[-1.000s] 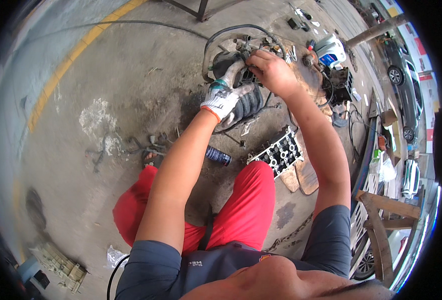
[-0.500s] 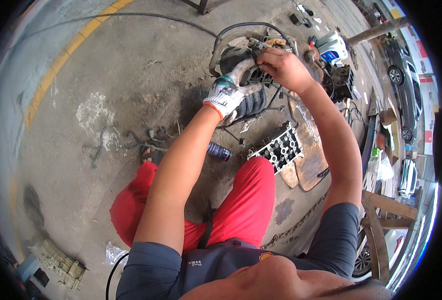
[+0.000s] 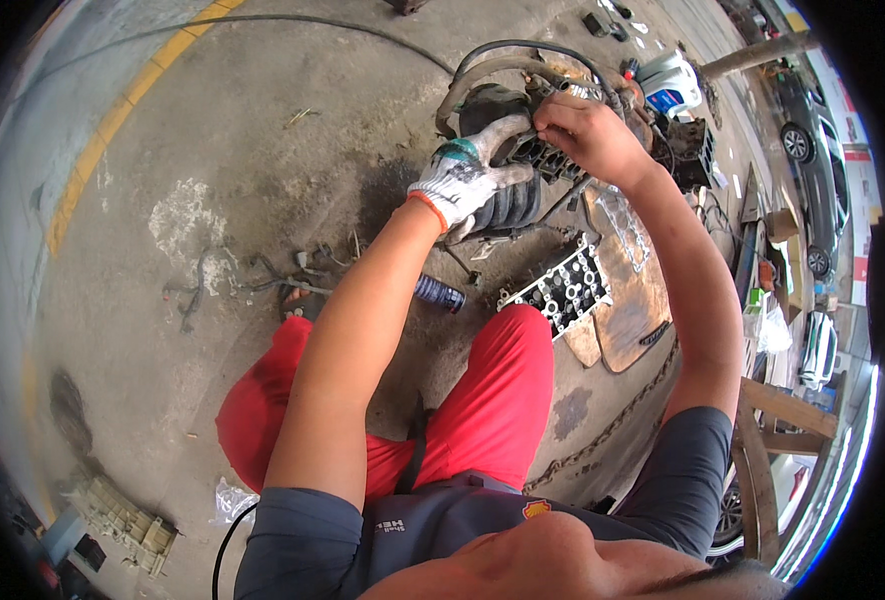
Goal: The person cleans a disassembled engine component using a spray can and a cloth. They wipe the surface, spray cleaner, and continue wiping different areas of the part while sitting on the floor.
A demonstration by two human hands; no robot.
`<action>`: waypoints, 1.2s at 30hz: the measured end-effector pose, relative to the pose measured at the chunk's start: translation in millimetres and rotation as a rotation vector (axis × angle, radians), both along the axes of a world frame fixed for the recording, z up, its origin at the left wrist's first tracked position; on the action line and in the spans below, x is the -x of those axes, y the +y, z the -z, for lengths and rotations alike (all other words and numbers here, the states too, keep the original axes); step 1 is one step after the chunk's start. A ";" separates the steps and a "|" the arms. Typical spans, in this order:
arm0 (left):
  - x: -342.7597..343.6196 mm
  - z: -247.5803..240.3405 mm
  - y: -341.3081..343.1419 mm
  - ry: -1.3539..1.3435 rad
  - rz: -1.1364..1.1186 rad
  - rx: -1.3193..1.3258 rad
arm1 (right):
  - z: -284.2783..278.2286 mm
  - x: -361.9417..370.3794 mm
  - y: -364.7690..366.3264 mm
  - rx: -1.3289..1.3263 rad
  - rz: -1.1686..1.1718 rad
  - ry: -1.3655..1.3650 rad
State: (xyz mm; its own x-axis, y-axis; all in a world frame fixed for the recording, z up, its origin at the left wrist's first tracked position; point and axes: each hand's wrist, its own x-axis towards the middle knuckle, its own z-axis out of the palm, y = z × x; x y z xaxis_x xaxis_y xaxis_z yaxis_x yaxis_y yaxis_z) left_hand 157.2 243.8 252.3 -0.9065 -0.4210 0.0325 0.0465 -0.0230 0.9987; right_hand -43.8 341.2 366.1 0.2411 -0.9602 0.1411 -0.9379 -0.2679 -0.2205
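My left hand (image 3: pixel 471 174), in a white knitted glove, grips the ribbed black engine part (image 3: pixel 511 205) that stands on the concrete floor in front of me. My bare right hand (image 3: pixel 585 127) is closed with its fingertips pinched on a small piece at the top of that part, right beside my left thumb. What the fingers pinch is too small to make out. Black hoses (image 3: pixel 508 62) curve over the part behind both hands.
A metal cylinder head (image 3: pixel 561 291) lies on the floor by my red-clad knee, on cardboard (image 3: pixel 631 300). A small dark spray can (image 3: pixel 439 293) lies near it. A white and blue jug (image 3: pixel 667 83) and a black crate (image 3: pixel 693 150) stand behind. A chain (image 3: pixel 613 425) lies at right.
Both hands have stayed on the engine part. My right hand has shifted closer to my left thumb at the part's top, and the view has drifted slightly.
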 end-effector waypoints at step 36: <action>10.0 2.1 5.6 -0.011 0.010 0.032 | 29.5 -15.0 29.0 0.309 0.235 0.000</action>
State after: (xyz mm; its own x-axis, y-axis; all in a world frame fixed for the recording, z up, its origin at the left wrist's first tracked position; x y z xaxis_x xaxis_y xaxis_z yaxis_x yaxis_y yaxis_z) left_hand 147.2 249.4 250.2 -0.9112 -0.4105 0.0355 0.0353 0.0081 0.9993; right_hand -28.8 370.2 336.5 0.0192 -0.9015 0.4323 -0.9817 -0.0990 -0.1628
